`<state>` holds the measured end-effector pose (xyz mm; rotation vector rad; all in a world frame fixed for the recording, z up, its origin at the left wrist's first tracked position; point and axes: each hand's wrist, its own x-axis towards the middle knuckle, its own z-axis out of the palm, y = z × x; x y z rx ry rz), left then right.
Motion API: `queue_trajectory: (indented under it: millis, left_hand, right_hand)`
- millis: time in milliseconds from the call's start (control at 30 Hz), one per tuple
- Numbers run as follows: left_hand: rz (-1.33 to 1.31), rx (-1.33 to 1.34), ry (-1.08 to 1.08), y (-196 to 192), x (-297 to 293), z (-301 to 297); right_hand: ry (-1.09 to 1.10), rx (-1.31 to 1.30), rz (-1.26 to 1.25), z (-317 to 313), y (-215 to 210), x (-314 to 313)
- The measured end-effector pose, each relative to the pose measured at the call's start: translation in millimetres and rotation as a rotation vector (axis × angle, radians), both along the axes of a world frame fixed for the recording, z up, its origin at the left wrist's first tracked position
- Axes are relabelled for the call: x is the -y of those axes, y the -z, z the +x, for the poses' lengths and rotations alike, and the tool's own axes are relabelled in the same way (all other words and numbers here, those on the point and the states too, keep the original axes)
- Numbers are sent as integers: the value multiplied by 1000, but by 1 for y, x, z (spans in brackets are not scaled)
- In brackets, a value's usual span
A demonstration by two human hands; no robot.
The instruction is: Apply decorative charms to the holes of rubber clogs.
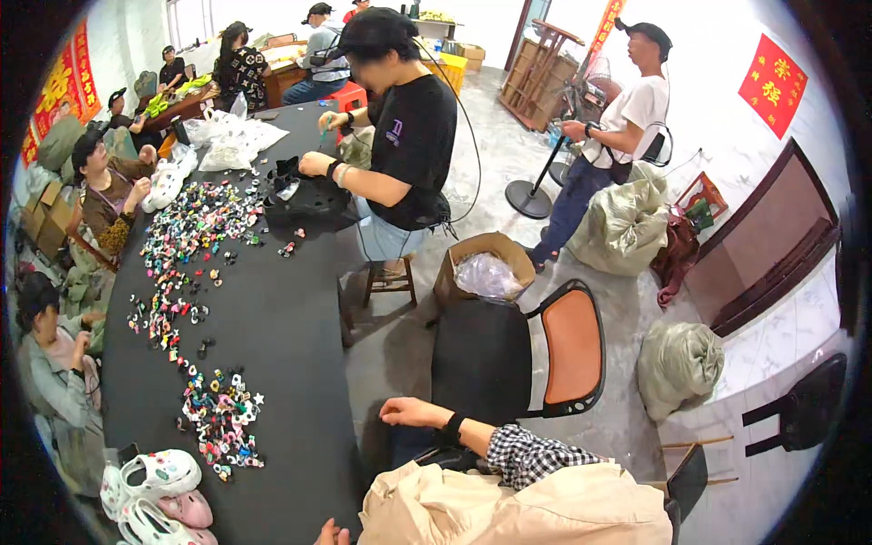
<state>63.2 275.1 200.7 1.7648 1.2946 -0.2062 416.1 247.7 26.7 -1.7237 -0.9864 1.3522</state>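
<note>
My right hand (411, 411), with a black wristband and a checked sleeve, is held out beside the right edge of the long black table (300, 363). Its fingers are loosely bent, and I see nothing in them. At the bottom edge only part of my left hand (332, 534) shows, fingers apart, beside beige cloth (509, 509) spread over my lap. Across the table from it sit white clogs (162, 472) with colourful charms and a pink clog (188, 509). A pile of small colourful shoe charms (221, 413) lies nearby, touched by neither hand.
More charms (195, 227) spread up the table toward white plastic bags (238, 141). A person in black (404, 136) stands at its right side; others sit along the left. Right of the table are an orange-backed chair (572, 345), a carton (481, 263), stuffed sacks (681, 368) and a fan (529, 198).
</note>
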Motion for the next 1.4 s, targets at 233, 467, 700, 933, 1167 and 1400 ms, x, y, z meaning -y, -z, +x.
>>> queue_trajectory:
  millis: [233,467,700,933,1167,1400]
  left_hand:
    - [-53,4,103,10,-22,10]
    - [44,108,43,19,-34,-2]
    - [91,-6,-137,18,-27,6]
    - [89,-32,-411,31,-33,51]
    - [41,-174,-720,27,-17,75]
    - [228,-289,-851,31,-7,97]
  right_hand:
    - [250,-104,-77,24,-5,37]
    - [187,-136,-39,36,-32,3]
    - [-277,63,191,19,-57,-127]
    - [-436,80,209,58,-68,-217]
    - [-481,202,271,80,-35,-323]
    - [-835,158,430,-41,-9,-385]
